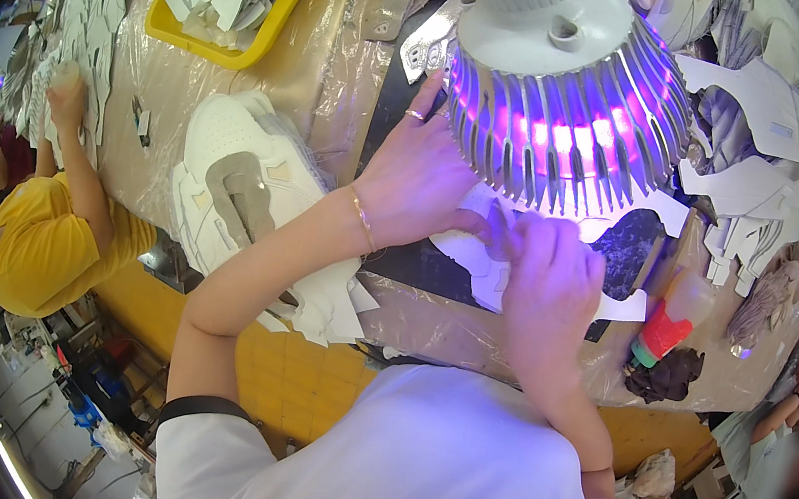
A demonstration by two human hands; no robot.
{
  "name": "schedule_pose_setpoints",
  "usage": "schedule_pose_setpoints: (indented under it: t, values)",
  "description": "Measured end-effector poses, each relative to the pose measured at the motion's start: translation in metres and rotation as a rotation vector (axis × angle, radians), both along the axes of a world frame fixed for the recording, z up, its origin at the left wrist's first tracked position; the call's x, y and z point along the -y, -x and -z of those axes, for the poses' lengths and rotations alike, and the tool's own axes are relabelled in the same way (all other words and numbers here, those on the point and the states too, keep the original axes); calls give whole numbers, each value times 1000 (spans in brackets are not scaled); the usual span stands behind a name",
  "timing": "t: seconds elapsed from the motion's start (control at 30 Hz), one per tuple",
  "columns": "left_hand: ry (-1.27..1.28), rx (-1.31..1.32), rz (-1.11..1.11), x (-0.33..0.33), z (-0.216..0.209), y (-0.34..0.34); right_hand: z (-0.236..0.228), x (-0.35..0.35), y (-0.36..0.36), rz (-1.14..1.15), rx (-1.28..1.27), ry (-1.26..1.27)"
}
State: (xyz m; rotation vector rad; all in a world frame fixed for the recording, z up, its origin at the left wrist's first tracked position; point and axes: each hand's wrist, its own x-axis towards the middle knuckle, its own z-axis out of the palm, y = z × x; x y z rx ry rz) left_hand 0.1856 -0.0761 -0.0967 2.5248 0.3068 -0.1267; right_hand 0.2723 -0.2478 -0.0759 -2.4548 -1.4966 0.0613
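Note:
My left hand (419, 176) lies across the dark work board (417, 270), index finger stretched up toward a silvery metal plate (431, 44) and thumb out beside a white shoe-upper piece (465, 250). My right hand (556, 275) is closed over the same piece, its fingertips pinched close to my left thumb. What lies between those fingertips is hidden. Directly above and beyond my hands hangs a finned lamp (565, 100), glowing purple onto the white material and my fingers. Left of my left forearm sits a stack of white shoe uppers (230, 157).
A yellow bin (282, 27) of white pieces stands at the far left. White cut pieces (770, 117) pile up at the right. A bottle with a red and green band (663, 333) lies near a dark crumpled cloth (670, 376). A person in yellow (57, 245) works at left.

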Motion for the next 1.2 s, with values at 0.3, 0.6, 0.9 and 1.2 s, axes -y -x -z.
schedule_pose_setpoints:
  t: [0.3,0.6,0.9,1.2]
  values:
    - [-202,160,-230,62,4,37,2,-9,-23,71,-18,-86]
    - [-145,104,-270,80,10,39,7,-8,-23,90,-137,-5]
    - [-197,96,-294,83,8,32,16,-5,-20,68,-70,9]
    - [-328,39,-284,88,6,27,9,15,-30,234,-273,-143]
